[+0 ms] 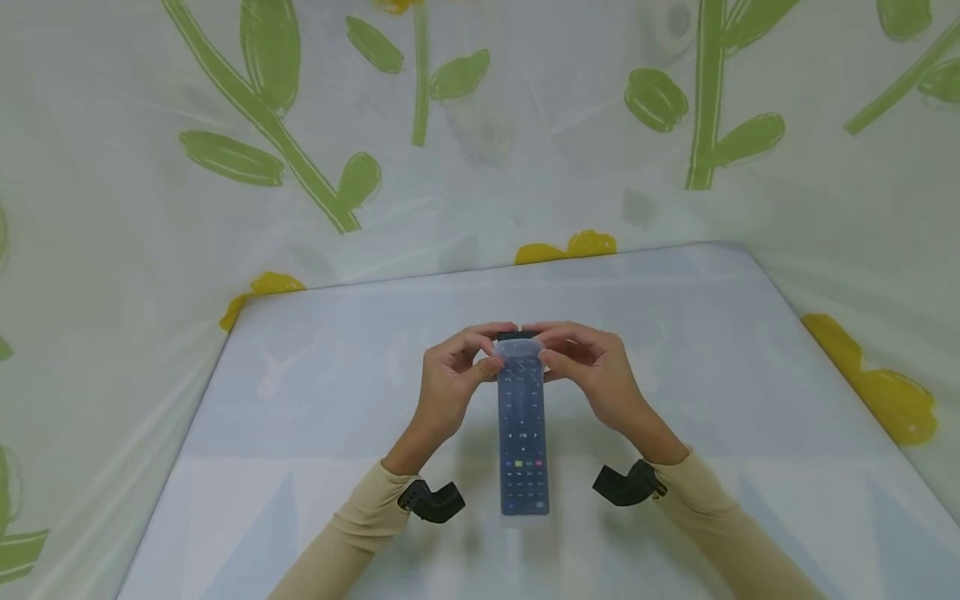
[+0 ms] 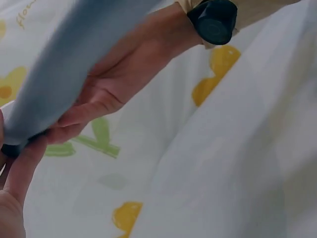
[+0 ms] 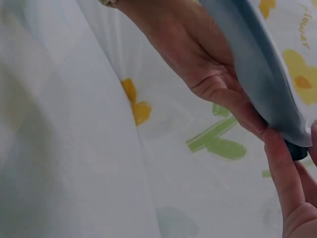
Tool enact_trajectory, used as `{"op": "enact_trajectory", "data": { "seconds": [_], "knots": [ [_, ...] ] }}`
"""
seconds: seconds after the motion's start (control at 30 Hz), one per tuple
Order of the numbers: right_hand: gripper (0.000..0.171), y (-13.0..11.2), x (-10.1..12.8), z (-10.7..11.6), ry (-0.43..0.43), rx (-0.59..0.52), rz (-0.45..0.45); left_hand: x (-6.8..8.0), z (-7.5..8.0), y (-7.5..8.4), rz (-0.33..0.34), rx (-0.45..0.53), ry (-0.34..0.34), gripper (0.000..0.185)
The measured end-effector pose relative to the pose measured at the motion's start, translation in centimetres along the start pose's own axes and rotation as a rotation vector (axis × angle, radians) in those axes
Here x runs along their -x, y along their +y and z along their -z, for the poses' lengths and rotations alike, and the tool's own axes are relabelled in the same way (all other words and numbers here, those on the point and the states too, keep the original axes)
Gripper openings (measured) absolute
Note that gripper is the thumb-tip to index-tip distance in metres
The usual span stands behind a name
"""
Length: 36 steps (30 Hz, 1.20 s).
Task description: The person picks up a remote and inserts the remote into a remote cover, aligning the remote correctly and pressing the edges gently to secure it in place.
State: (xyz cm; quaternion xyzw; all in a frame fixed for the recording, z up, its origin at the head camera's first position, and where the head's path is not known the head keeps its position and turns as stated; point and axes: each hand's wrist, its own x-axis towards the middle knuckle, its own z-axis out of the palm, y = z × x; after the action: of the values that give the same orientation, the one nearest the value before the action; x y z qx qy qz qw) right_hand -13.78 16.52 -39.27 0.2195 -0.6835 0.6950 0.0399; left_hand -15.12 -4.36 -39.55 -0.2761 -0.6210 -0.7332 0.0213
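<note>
Both hands are up at the far end of the remote (image 1: 523, 433), one on each side of it. The left hand (image 1: 448, 385) pinches the edge of the translucent sleeve (image 1: 521, 360) there, thumb on the button face and fingers curled behind. The right hand (image 1: 592, 371) mirrors it on the other side of the remote, fingers curled and pinching the same sleeve edge. Past the sleeve's rim, the remote's dark tip (image 1: 516, 336) pokes out bare between the fingertips. The rest of the remote runs back from the hands toward the person, wrapped in the bluish sleeve, buttons showing through. Whether its near end rests on the desk (image 1: 750, 400) I cannot tell. On either side of that near end sit the black wrist cameras on beige cuffs. Beyond the remote, a leaf-and-flower printed sheet (image 1: 480, 133) rises around the desk.
</note>
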Motion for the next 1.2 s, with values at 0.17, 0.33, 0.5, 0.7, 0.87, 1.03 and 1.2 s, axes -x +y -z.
{"op": "enact_trajectory", "data": {
  "seconds": [0.17,0.33,0.5,0.7,0.87,1.03,1.2],
  "knots": [
    [0.037,-0.7,-0.8,-0.2,-0.006,-0.009,-0.057,-0.9,0.3,0.3,-0.010,-0.003,0.039,0.018],
    [0.052,-1.1,-0.9,-0.5,-0.044,-0.022,-0.131,-1.4,0.5,0.7,-0.027,-0.022,0.053,0.009],
    [0.061,-1.1,-1.1,-0.5,-0.072,0.005,-0.097,-1.7,0.6,1.0,-0.035,-0.030,0.028,0.007],
    [0.046,-0.9,-0.9,-0.2,-0.023,0.052,-0.038,-1.6,0.5,0.9,0.069,-0.015,0.000,0.008],
    [0.044,-0.9,-0.7,-0.2,-0.019,0.054,-0.032,-1.2,0.1,0.7,0.104,0.015,0.017,0.008],
    [0.038,-0.7,-0.7,-0.2,-0.017,0.020,-0.023,-0.8,-0.1,0.3,0.083,0.052,0.057,0.020],
    [0.034,-0.3,-0.6,0.0,-0.021,0.018,-0.011,-0.5,-0.6,0.1,0.046,0.131,0.095,0.030]
  ]
}}
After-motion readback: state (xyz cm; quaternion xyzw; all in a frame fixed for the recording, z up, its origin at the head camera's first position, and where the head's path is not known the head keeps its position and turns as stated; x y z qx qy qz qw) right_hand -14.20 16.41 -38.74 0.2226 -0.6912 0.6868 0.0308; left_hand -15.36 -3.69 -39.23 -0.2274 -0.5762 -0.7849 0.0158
